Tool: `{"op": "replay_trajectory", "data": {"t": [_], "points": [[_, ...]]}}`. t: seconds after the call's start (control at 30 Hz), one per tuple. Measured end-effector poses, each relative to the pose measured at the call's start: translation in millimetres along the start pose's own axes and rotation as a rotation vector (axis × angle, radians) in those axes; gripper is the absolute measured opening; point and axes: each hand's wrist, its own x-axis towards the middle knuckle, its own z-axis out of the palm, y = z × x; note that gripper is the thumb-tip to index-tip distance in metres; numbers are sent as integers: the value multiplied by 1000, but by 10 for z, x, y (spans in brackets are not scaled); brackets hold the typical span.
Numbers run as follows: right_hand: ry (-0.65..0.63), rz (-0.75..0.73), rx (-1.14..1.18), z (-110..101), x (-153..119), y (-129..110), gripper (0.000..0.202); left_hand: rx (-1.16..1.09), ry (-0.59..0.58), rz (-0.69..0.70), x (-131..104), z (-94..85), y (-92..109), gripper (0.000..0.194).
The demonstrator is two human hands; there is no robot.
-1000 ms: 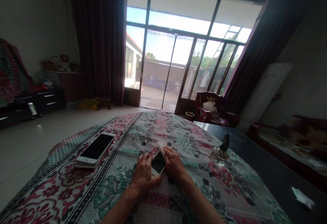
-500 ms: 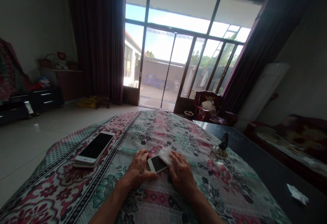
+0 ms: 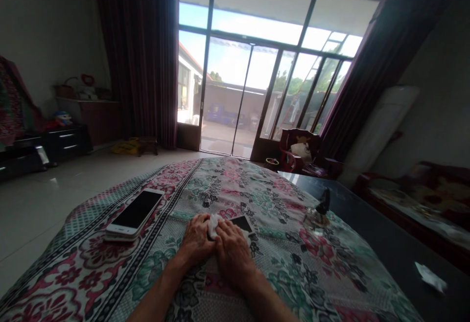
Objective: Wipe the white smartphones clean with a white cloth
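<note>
Indoors, a floral cloth spreads before bright glazed doors flanked by dark curtains. Both forearms reach forward, palms down; the right hand holds white tissue under bent fingers, partly covering a small phone on the cloth. The left hand curls alongside, its grip hidden.

A white phone lies slanted, dark screen up, partly hidden, at lower centre; crumpled white tissue shows left.

Dark curtains (faintly purple)
</note>
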Motion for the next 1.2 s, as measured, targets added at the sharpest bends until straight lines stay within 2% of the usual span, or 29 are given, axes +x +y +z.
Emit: {"op": "replay_trajectory", "data": {"t": [0.1,0.27,0.4,0.53,0.77,0.87,1.0,1.2], "points": [[6,14,19,-10,20,9,41,-7,2,9,1,-3,4,38],[95,168,-64,-141,67,346,42,-16,-37,19,18,7,-49,56],[146,251,-143,-149,99,532,43,-20,-81,36,31,-11,-111,60],[163,209,-120,-98,78,479,40,-42,-98,82,25,-45,-147,57],[90,69,45,-1,21,81,37,-45,-35,97,23,-18,-144,43],[61,0,114,26,4,-8,36,-45,-27,128,25,-21,-127,37],[88,8,125,-8,13,80,34,-35,-4,140,23,-33,-109,37],[177,179,20,-142,89,428,35,-31,-46,81,20,-56,-96,49]]}}
